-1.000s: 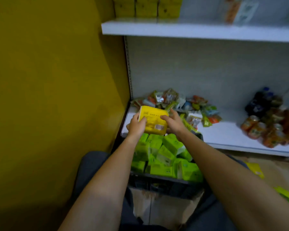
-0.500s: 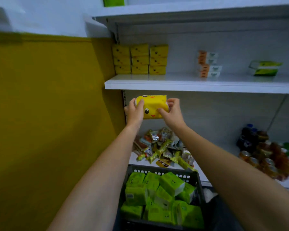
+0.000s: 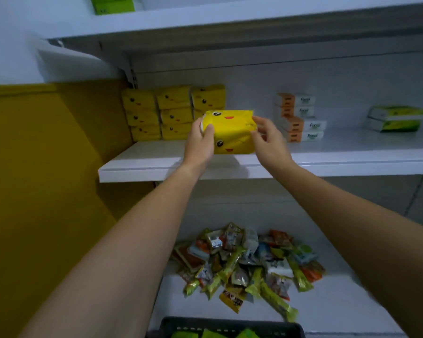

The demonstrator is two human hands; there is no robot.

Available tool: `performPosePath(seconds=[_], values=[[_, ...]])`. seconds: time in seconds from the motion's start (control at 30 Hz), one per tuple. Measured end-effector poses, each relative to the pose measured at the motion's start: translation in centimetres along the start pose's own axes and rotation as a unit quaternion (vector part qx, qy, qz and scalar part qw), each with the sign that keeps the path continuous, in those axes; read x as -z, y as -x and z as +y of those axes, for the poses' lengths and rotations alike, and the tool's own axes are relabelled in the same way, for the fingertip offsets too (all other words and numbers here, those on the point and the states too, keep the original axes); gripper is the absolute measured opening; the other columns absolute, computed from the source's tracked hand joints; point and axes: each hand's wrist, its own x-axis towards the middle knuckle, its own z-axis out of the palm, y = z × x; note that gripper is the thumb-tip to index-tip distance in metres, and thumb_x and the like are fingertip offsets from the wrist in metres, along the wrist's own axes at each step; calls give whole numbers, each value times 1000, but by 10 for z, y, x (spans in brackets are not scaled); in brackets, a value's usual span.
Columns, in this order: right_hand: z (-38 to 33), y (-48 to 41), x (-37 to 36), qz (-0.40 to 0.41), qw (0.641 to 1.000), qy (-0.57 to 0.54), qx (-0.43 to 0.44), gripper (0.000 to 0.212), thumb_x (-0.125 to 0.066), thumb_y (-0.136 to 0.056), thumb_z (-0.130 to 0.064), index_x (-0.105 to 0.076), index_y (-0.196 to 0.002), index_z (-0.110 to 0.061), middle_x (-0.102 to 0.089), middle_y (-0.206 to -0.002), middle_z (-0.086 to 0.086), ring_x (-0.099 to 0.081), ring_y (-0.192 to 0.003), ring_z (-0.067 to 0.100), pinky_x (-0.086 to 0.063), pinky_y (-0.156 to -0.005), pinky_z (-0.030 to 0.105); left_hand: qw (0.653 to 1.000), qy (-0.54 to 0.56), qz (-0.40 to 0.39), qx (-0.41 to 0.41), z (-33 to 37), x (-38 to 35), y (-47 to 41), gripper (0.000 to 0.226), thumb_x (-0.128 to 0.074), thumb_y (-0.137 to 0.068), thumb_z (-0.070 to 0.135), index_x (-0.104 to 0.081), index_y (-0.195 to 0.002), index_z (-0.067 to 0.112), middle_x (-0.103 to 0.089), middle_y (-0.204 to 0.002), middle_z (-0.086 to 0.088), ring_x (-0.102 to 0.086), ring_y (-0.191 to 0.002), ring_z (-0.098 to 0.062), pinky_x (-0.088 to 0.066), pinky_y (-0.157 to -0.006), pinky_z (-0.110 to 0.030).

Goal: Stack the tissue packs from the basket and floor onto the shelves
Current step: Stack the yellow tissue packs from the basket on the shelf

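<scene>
Yellow tissue pack point(image 3: 230, 132) clasped between left hand point(image 3: 199, 142), right hand point(image 3: 269, 140), above shelf point(image 3: 144, 167)

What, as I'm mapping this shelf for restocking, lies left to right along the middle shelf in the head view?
stacked yellow tissue packs → held yellow tissue pack → orange-and-white packs → green-and-white packs

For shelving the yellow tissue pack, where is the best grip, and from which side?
Grip its two short ends, from either side, as the left hand and right hand do. The yellow tissue pack is level, long side across, leaving its underside free to land on the shelf.
</scene>
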Motion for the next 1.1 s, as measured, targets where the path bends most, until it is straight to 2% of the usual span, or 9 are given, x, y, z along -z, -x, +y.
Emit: performPosePath(seconds=[0.13,0.27,0.37,0.4,0.5,0.63,0.8,0.93,1.1], values=[[36,-49,1,19,999,29,-16,39,-37,-98,-15,-39,-137,-20,-58,-117,0,-56,-103,16,-45,-90,32,996,-49,-68,39,-28,-38,-55,50,-28,-101,37,-13,-149,30,-21,-155,2,-12,-144,-27,-16,-117,-46],[74,-91,-5,27,994,97,-34,46,-34,-93,-6,-39,-136,-22,-53,-93,6,-51,-83,22,-42,-74,31,994,-11,-97,50,-51,-73,-89,50,-30,-102,29,-11,-149,32,-18,-156,2,-22,-141,-25,-24,-111,-36],[98,-117,-18,-18,989,136,-52,47,-38,-92,-7,-36,-137,-20,-48,-100,9,-48,-85,25,-36,-62,26,995,-33,-84,53,-67,-87,-114,50,-32,-102,27,-15,-149,25,-22,-155,-1,-26,-140,-24,-28,-106,-28],[103,-125,-23,-33,987,147,-58,47,-41,-92,-9,-35,-137,-20,-47,-106,10,-49,-89,25,-37,-62,26,993,-62,-84,51,-70,-89,-122,50,-32,-102,27,-17,-149,23,-24,-154,-2,-29,-138,-23,-29,-103,-25],[118,-155,-32,-25,982,177,-66,52,-52,-87,-10,-36,-136,-17,-46,-129,14,-49,-113,32,-40,-82,28,986,-128,-97,50,-76,-95,-146,49,-35,-100,27,-22,-147,21,-32,-150,-5,-37,-132,-24,-32,-95,-22],[128,-181,-31,-12,971,225,-74,51,-49,-89,-8,-37,-137,-17,-36,-135,16,-48,-114,34,-29,-69,19,984,-154,-87,12,-81,-109,-165,48,-46,-95,17,-32,-141,13,-46,-137,-14,-48,-120,-27,-36,-79,-21],[141,-193,-43,37,961,265,-62,51,-46,-86,-2,-34,-135,-12,-35,-131,20,-45,-115,38,-39,-87,34,972,-227,24,-54,-94,-111,-174,37,-56,-88,12,-47,-123,8,-49,-123,-20,-52,-107,-32,-38,-78,-28],[145,-194,-41,21,968,242,-55,51,-46,-85,1,-32,-134,-6,-38,-130,22,-43,-117,37,-38,-89,34,959,-269,12,-88,-97,-108,-174,26,-52,-87,9,-53,-113,6,-55,-114,-19,-54,-103,-32,-39,-76,-28],[147,-192,-44,-40,965,258,-21,54,-49,-88,-10,-28,-138,-9,-40,-128,20,-46,-115,36,-38,-89,34,905,-403,3,-136,-92,-111,-168,35,-47,-90,13,-47,-125,9,-47,-126,-14,-43,-119,-30,-40,-86,-37]])
